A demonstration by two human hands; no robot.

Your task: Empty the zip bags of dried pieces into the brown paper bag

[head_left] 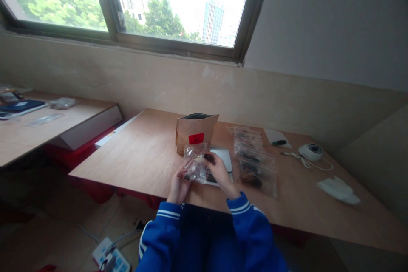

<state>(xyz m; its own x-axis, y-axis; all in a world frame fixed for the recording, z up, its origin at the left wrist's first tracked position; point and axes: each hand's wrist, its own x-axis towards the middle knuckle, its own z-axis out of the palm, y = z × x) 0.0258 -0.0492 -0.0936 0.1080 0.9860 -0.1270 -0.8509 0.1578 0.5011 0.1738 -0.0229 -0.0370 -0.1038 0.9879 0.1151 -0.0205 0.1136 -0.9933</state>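
Note:
My left hand (pixel 180 185) is closed on the lower left side of a clear plastic bag (pixel 195 172), with some dark bits near its bottom. At the bag's upper right, my right hand (pixel 219 172) pinches a small dark brown piece (pixel 209 158) whose exact kind I cannot make out. Partly hidden under the bag and my right hand lies a white and silver digital scale (pixel 225 157). Just behind stands an open brown paper pouch (pixel 194 128) with a red label (pixel 196 138).
Right of the scale, several zip bags (pixel 255 170) of dark pieces overlap in a row. Further right are a green-handled tool (pixel 279 143) on white paper, a small white fan-like device (pixel 309 152) with a cable, and a crumpled white cloth (pixel 338 190). A power strip (pixel 111 257) lies on the floor.

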